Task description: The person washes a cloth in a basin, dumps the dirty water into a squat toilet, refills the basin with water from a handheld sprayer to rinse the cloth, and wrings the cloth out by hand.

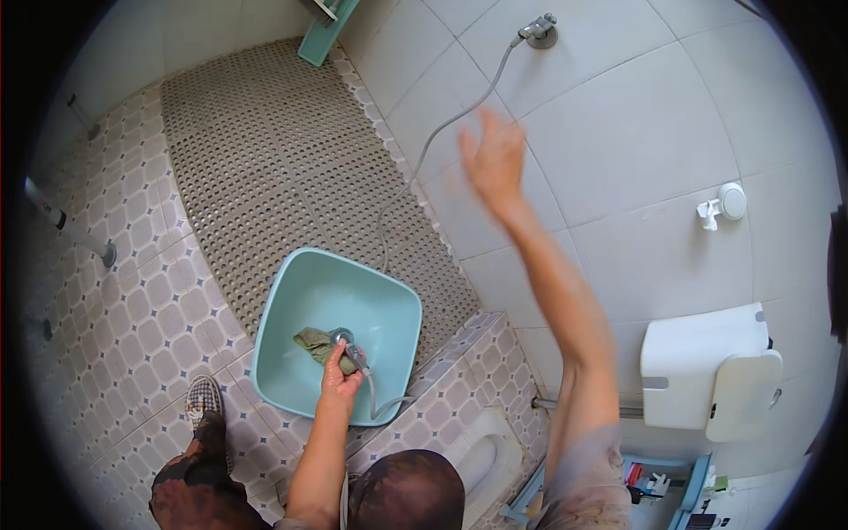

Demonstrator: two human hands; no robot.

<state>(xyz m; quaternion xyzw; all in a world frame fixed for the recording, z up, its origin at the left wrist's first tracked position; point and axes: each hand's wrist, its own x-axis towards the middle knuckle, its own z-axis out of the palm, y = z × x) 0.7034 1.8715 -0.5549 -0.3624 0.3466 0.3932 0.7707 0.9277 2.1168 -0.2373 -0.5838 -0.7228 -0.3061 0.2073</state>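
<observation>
Fingers (338, 355) of the left hand (340, 380) are closed around the grey-silver sprayer (356, 354), its round head pointing away from the person. This hand is inside the light teal basin (294, 296), with the forearm crossing the near rim. A crumpled olive-green cloth (314, 341) lies in the basin, partly beneath the sprayer and the fingers; whether they press on it cannot be told. From the sprayer's lower end a grey hose (374, 397) bends and passes over the basin's near right side.

The right hand (496, 163) is raised in front of the tiled wall (618, 132), well apart from the basin. It is blurred, but looks open and holding nothing, with the thumb and fingers apart. Beyond it, a metal valve (539, 33) is fixed to the wall, and a length of hose hangs from it down to the perforated mat (265, 141). The basin rests partly on this mat and partly on the patterned floor (146, 309).
</observation>
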